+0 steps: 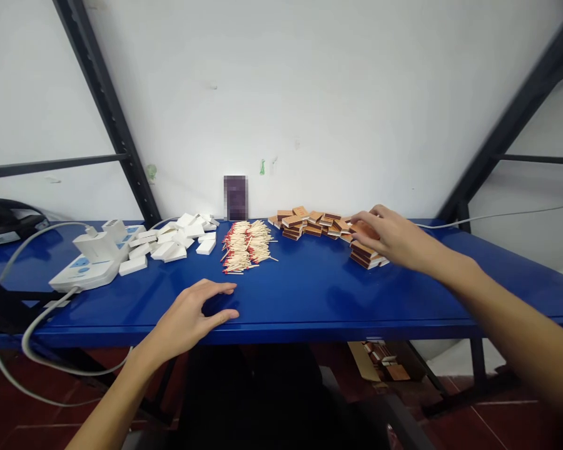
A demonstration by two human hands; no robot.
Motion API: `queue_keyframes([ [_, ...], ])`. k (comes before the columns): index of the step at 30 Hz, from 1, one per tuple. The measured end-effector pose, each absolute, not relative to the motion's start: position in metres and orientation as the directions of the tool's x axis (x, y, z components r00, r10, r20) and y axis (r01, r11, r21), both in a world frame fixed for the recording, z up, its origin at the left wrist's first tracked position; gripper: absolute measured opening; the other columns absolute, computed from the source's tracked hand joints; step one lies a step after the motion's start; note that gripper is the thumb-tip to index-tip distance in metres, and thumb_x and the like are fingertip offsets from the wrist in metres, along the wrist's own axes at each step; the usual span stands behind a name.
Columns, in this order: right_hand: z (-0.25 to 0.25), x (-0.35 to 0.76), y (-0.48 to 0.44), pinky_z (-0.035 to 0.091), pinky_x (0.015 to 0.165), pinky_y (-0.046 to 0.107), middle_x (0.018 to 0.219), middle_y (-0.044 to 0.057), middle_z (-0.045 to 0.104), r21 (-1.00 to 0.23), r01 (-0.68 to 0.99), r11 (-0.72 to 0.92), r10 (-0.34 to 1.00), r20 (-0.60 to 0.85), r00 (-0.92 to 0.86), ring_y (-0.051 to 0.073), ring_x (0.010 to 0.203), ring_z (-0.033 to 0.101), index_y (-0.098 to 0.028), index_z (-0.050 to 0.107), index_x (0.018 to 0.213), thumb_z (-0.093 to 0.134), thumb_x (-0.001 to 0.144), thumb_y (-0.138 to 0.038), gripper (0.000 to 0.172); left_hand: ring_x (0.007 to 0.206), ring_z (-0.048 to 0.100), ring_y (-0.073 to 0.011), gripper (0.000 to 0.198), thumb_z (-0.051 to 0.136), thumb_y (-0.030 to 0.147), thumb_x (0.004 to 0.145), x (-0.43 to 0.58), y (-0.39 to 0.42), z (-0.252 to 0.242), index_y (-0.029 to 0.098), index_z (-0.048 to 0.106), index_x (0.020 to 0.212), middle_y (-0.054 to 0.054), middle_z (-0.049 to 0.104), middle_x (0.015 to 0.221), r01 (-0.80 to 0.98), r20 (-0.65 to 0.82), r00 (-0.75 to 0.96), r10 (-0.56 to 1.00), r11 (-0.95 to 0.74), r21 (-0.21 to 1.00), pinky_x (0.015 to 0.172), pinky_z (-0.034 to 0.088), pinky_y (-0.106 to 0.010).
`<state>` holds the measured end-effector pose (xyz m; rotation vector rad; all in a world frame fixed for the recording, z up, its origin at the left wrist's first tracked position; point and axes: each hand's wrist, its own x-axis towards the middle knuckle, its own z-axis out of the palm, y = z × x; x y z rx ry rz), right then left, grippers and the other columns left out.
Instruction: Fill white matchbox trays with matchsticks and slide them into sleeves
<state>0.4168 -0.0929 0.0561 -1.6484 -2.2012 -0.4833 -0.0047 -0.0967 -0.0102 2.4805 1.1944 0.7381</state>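
My left hand [194, 312] rests on the blue shelf top [300, 294] near its front edge, fingers spread and holding nothing. My right hand [389, 237] reaches to the right end of a heap of brown matchbox sleeves [309, 223], its fingers curled over one brown sleeve [366, 232] on top of a small stack. A pile of red-tipped matches [246, 245] lies in the middle, between my hands. Further left lies a heap of white inner trays [176, 240].
A white power strip with an adapter [91, 259] and grey cable [32, 325] sits at the left end. A dark blurred object [235, 197] stands against the white wall. Black frame struts rise on both sides. A cardboard box [380, 362] lies on the floor below.
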Motion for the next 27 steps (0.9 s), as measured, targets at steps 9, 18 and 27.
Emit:
queue_keyframes([
  [9, 0.044, 0.446, -0.065, 0.042, 0.081, 0.046, 0.102, 0.017, 0.063, 0.376, 0.899, 0.225, 0.908, 0.254, -0.334, 0.035, 0.100, 0.054, -0.020, 0.070, 0.105, 0.042, 0.091, -0.052, 0.045, 0.108, 0.062, -0.0235, 0.038, 0.054, 0.056, 0.092, -0.005, -0.096, -0.011, 0.029, 0.068, 0.114, -0.002, 0.069, 0.115, 0.668, 0.329, 0.537, 0.776, -0.630, 0.396, 0.096, 0.050, -0.038],
  [18, 0.069, 0.463, -0.055, 0.033, 0.103, 0.055, 0.150, 0.011, 0.043, 0.088, 0.912, 0.401, 0.915, -0.091, -0.394, 0.041, 0.139, 0.032, -0.031, 0.045, 0.145, 0.070, 0.065, -0.051, 0.085, 0.105, 0.064, -0.0224, 0.037, 0.053, 0.055, 0.092, -0.003, -0.097, -0.010, 0.028, 0.070, 0.110, -0.002, 0.071, 0.112, 0.668, 0.358, 0.544, 0.759, -0.650, 0.362, 0.093, 0.053, -0.035],
  [27, 0.066, 0.457, -0.046, 0.034, 0.102, 0.059, 0.129, 0.012, 0.061, 0.121, 0.911, 0.393, 0.918, -0.105, -0.382, 0.041, 0.135, 0.039, -0.031, 0.065, 0.124, 0.078, 0.061, -0.037, 0.065, 0.106, 0.063, -0.0241, 0.037, 0.052, 0.054, 0.093, -0.004, -0.098, -0.009, 0.027, 0.071, 0.110, -0.004, 0.071, 0.113, 0.652, 0.358, 0.557, 0.749, -0.662, 0.370, 0.094, 0.052, -0.037],
])
